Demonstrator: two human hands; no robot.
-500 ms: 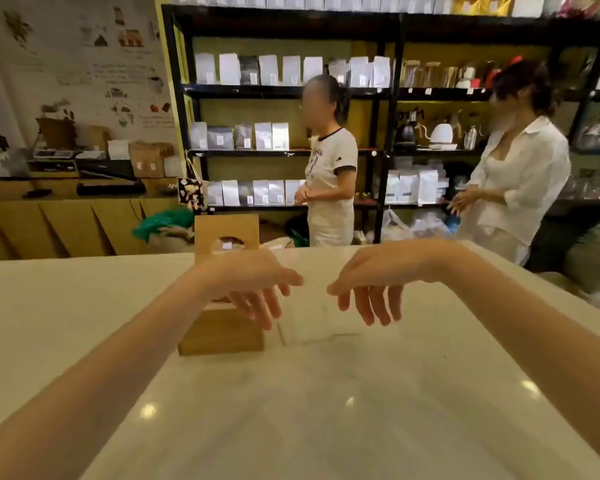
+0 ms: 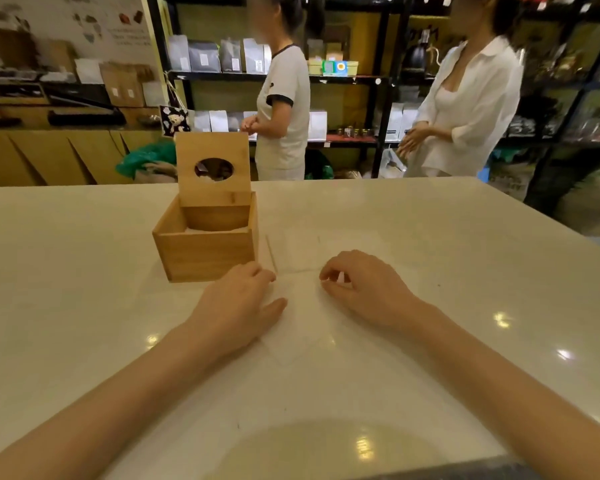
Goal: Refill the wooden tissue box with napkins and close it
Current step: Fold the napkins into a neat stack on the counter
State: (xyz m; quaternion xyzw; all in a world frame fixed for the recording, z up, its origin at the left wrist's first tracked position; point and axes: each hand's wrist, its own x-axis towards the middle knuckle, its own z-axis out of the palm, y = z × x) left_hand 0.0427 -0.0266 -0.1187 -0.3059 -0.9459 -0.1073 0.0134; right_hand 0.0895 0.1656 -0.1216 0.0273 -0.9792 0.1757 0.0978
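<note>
The left hand lies almost flat on the desk, fingers loosely spread, its tips on the near left corner of the napkins. The right hand is curled, thumb and fingers drawn together at the near right corner, as if pinching an edge; I cannot tell whether it really grips a sheet, because the napkins are white on a pale top and hard to see. They look like a thin flat stack lying between the two hands and just beyond them.

The box stands just beyond the left hand, nearly touching its fingertips. Its lid is raised upright at the far side, and some white is visible at the bottom inside.

Several things may go wrong from here, I think. A pinch at one corner could lift only the top sheets, so the stack fans out or slides on the smooth desk. If the stack is carried crooked, its corners could catch on the box rim and fold. The left hand is close enough to push the box, and a knock could drop the lid too early.

Two people stand behind the desk, well apart from the hands.
</note>
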